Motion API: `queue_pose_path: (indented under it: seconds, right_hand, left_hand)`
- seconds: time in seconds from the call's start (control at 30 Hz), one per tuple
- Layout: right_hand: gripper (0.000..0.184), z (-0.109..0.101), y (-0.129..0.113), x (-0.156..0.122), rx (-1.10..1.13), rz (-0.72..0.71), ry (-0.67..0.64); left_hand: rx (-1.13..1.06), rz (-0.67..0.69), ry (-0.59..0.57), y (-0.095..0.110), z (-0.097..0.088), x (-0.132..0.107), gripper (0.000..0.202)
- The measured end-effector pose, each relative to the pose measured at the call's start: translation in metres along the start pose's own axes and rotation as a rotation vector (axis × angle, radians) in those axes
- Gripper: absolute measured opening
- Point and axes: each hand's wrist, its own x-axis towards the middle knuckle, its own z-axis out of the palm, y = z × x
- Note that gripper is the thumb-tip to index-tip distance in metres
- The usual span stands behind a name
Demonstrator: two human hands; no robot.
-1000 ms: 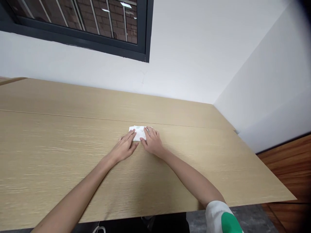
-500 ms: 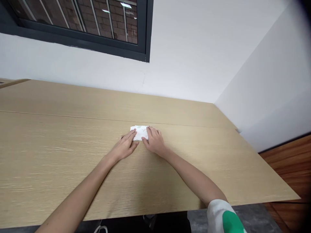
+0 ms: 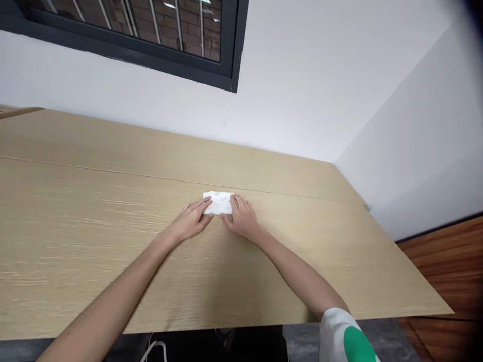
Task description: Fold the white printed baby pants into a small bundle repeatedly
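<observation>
A small folded white cloth (image 3: 221,203) with a faint printed pattern lies flat on the wooden table, between my two hands. My left hand (image 3: 192,219) holds its left end, the fingertips over the top and the thumb at the near edge. At the right end, my right hand (image 3: 243,216) grips the cloth with curved fingers, its thumb also along the near edge. The undersides of both ends are hidden by my fingers.
The light wooden table (image 3: 113,226) has a seam running across it beyond the cloth. A white wall (image 3: 294,80) and a dark-framed window (image 3: 234,55) stand behind. Brown wood panelling (image 3: 445,261) is at right, and a white cable (image 3: 156,346) hangs below the near edge.
My left thumb has come in against the cloth's near edge. My right hand stays at the right end. The view has tilted slightly.
</observation>
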Motion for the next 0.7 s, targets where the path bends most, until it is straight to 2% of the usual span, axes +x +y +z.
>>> queue_pose_path:
  seconds: [0.2, 0.37, 0.53, 0.7]
  right_hand:
    - [0.075, 0.010, -0.014, -0.010, 0.025, 0.105, -0.015]
    - [0.072, 0.013, -0.026, -0.008, -0.003, 0.155, -0.015]
    - [0.072, 0.007, -0.023, -0.010, -0.005, 0.100, -0.014]
    - [0.062, -0.015, -0.004, 0.006, -0.056, -0.047, -0.084]
  left_hand:
    - [-0.040, 0.005, -0.017, 0.002, -0.001, 0.001, 0.059]
    - [0.098, -0.067, 0.009, 0.018, 0.010, 0.008, 0.057]
    - [0.142, -0.007, -0.019, 0.022, 0.001, 0.001, 0.054]
    - [0.120, -0.004, -0.010, 0.015, -0.007, 0.003, 0.053]
